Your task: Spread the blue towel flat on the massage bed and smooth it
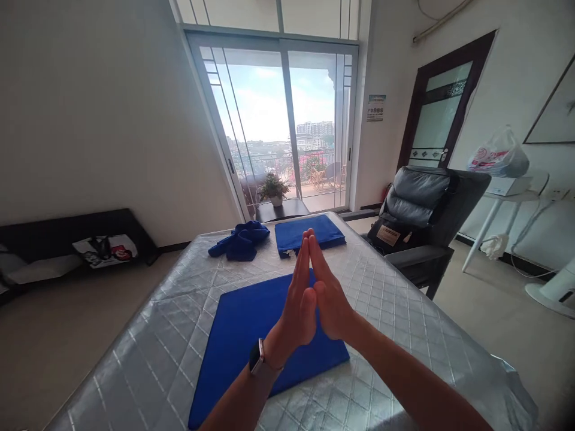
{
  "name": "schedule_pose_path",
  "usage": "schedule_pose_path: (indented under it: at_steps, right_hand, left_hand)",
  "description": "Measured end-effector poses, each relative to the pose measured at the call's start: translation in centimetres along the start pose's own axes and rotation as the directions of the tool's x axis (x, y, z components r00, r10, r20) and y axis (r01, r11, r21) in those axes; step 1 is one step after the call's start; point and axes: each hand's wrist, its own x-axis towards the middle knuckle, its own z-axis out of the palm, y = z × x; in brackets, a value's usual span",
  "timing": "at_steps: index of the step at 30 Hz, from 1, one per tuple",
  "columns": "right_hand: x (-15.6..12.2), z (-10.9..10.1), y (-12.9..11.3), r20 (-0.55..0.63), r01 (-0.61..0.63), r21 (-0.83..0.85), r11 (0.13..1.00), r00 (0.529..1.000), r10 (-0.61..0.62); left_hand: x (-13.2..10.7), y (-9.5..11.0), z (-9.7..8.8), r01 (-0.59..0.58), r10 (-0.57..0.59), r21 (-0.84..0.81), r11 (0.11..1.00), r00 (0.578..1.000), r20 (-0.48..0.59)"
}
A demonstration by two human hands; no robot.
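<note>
My left hand [299, 296] and my right hand [327, 287] are pressed palm to palm with the fingers stretched straight, held up above the table [395, 305]. Neither hand holds anything. A watch sits on my left wrist. Under the hands a blue towel [238, 335] lies spread flat on the silver quilted table cover. Farther back a folded blue towel [309, 232] lies flat, and a crumpled blue towel [240, 240] sits to its left.
A grey and black reclining chair [420, 221] stands right of the table. A white side table [507, 194] with a plastic bag is at the far right. Glass balcony doors [281, 126] with a potted plant [274, 190] are behind. A low dark bench [72, 239] runs along the left wall.
</note>
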Motion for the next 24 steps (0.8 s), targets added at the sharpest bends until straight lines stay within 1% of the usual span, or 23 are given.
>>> schedule_pose_path:
  at_steps: [2, 3, 5, 6, 7, 8, 9, 10, 11, 12, 14, 16, 17, 21, 22, 24]
  right_hand:
    - [-0.3, 1.0, 4.6, -0.025, -0.117, -0.043, 0.992, 0.993, 0.116]
    - [-0.9, 1.7, 7.1, -0.007, -0.177, -0.104, 0.979, 0.984, 0.177]
    - [-2.7, 3.3, 11.8, 0.072, -0.265, -0.266, 0.927, 0.953, 0.293]
    - [-3.7, 4.0, 13.8, 0.138, -0.289, -0.357, 0.888, 0.924, 0.356]
    - [-4.8, 4.5, 15.5, 0.207, -0.307, -0.443, 0.842, 0.879, 0.43]
    - [-5.8, 5.0, 16.8, 0.273, -0.311, -0.519, 0.796, 0.822, 0.499]
    - [-6.6, 5.3, 17.8, 0.327, -0.301, -0.581, 0.756, 0.764, 0.556]
    - [-7.2, 5.5, 18.4, 0.366, -0.285, -0.626, 0.726, 0.714, 0.597]
    - [-7.6, 5.6, 18.8, 0.39, -0.267, -0.658, 0.704, 0.68, 0.621]
    - [-7.8, 5.7, 18.9, 0.404, -0.247, -0.679, 0.692, 0.661, 0.632]
    - [-7.8, 5.6, 18.9, 0.411, -0.219, -0.704, 0.675, 0.65, 0.639]
    - [-7.6, 5.5, 18.5, 0.398, -0.202, -0.729, 0.654, 0.651, 0.646]
    - [-7.5, 5.5, 18.3, 0.389, -0.187, -0.742, 0.644, 0.662, 0.641]
    - [-6.5, 5.7, 17.8, 0.353, -0.103, -0.794, 0.6, 0.725, 0.591]
    - [-6.2, 5.9, 17.9, 0.351, -0.092, -0.8, 0.593, 0.73, 0.587]
    - [-5.7, 6.2, 18.1, 0.364, -0.094, -0.793, 0.602, 0.719, 0.592]
  left_hand:
    - [1.8, -3.3, -0.3, 0.022, -0.021, 0.019, 1.0, 1.0, -0.016]
    - [2.1, -5.4, -0.3, 0.065, -0.065, 0.073, 0.995, 0.998, -0.008]
    - [1.4, -9.7, -0.1, 0.19, -0.21, 0.264, 0.946, 0.977, 0.047]
    - [0.5, -11.7, 0.2, 0.241, -0.294, 0.374, 0.895, 0.952, 0.09]
    - [-0.6, -13.3, 0.5, 0.263, -0.368, 0.481, 0.836, 0.919, 0.138]
    - [-1.6, -14.6, 0.9, 0.253, -0.424, 0.575, 0.778, 0.887, 0.184]
    - [-2.6, -15.6, 1.3, 0.216, -0.458, 0.651, 0.727, 0.859, 0.227]
    - [-3.4, -16.2, 1.6, 0.169, -0.475, 0.707, 0.686, 0.841, 0.26]
    - [-4.0, -16.4, 1.9, 0.124, -0.48, 0.748, 0.652, 0.831, 0.281]
    - [-4.3, -16.5, 2.1, 0.087, -0.479, 0.775, 0.626, 0.827, 0.294]
    - [-4.5, -16.5, 2.2, 0.041, -0.469, 0.801, 0.597, 0.829, 0.306]
    - [-4.3, -16.3, 2.2, 0.019, -0.462, 0.81, 0.586, 0.829, 0.315]
    - [-4.2, -16.3, 2.2, 0.013, -0.461, 0.813, 0.583, 0.829, 0.317]
    - [-4.1, -16.4, 2.1, 0.009, -0.465, 0.82, 0.573, 0.827, 0.316]
    - [-4.1, -16.4, 2.1, 0.006, -0.464, 0.819, 0.574, 0.827, 0.319]
    - [-4.2, -16.4, 2.1, -0.002, -0.458, 0.815, 0.579, 0.827, 0.327]
